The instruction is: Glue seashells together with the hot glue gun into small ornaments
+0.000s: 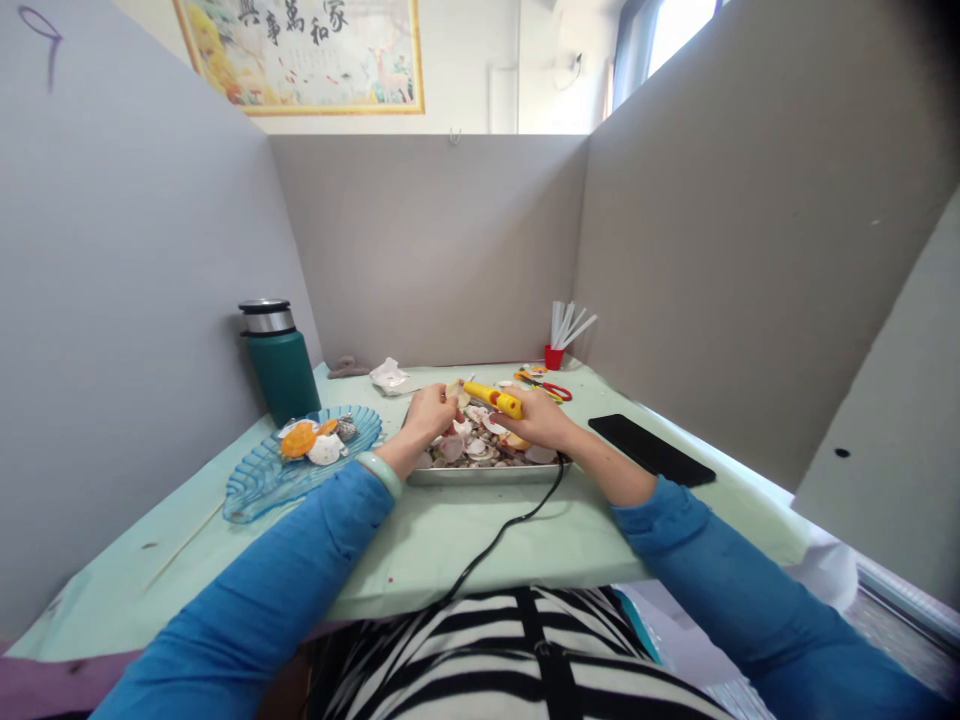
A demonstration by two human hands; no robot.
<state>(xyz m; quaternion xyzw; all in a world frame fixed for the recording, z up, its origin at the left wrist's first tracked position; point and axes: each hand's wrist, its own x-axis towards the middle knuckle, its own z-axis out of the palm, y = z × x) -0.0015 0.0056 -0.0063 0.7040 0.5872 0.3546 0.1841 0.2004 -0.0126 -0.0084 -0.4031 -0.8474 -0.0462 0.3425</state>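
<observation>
Head view: I have the right hand (536, 418) closed around a yellow glue gun (493, 398), its tip just beside a pale shell (456, 393) pinched between the left hand's (430, 418) fingertips, above a metal tray (487, 477) of shells (476, 445).

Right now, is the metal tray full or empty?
Well filled where visible: mixed seashells lie heaped across the metal tray.

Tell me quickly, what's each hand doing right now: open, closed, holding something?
Left hand: closed, pinching a pale shell over the tray.
Right hand: closed, holding the yellow glue gun.
</observation>
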